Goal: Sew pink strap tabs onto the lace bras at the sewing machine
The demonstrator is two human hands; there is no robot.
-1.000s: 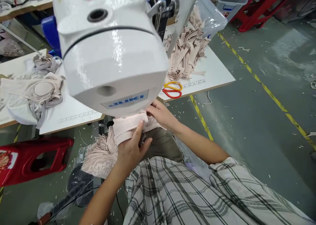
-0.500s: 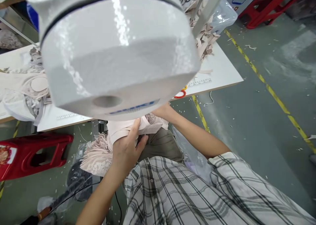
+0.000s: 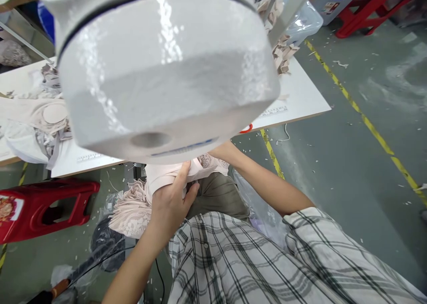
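Note:
My left hand (image 3: 171,202) is on a pale pink lace-trimmed garment (image 3: 159,176) at the table's front edge. Its index finger stretches over the cloth and the thumb stands apart; the other fingers are partly hidden, and the cloth appears gripped. A sewing machine head (image 3: 167,86) covers the far part of the garment and the stitching area. Of my right hand (image 3: 220,150), only the back near the wrist shows, beside the lace; its fingers are behind the machine head. A bunch of pale pink lace pieces (image 3: 131,213) hangs left of my left hand.
The white table (image 3: 310,93) carries fabric scraps (image 3: 285,55), a ruler marking and red-handled scissors (image 3: 247,129). More garment pieces (image 3: 40,117) lie on its left. A red stool (image 3: 75,197) stands at left; plastic bins (image 3: 336,2) are at back right.
A pale strip of the garment that stuck out over my lap has drawn in toward the machine. My hands have barely moved. The view has shifted slightly.

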